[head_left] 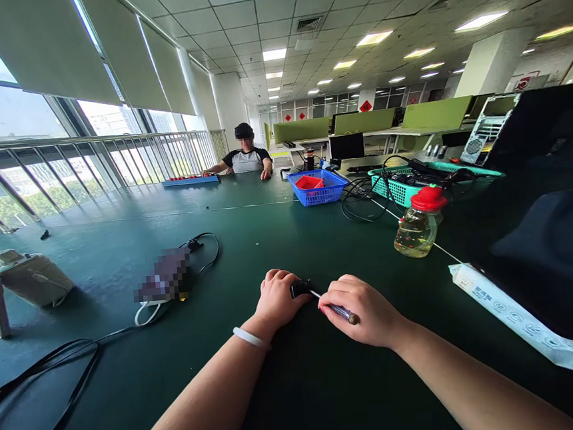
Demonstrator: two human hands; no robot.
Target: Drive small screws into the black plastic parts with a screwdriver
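In the middle of the dark green table, my left hand [278,299] rests with its fingers closed around a small black block-like part [300,287]. What kind of part it is cannot be made out. A screwdriver [344,312] with a see-through handle is gripped in my right hand [362,307]. Its thin metal shaft slants up to the left, and the tip meets the black part or lies right at its edge. My left fingers and palm hide the far side of the part. A white band circles my left wrist.
A glass jug [415,234] with a red lid stands to the right, near a white packet [519,322]. Farther back are a blue basket [319,195] and a green basket [399,192] with cables. Leftward lies a corded, pixelated device [164,276]. A person [249,158] sits across the table.
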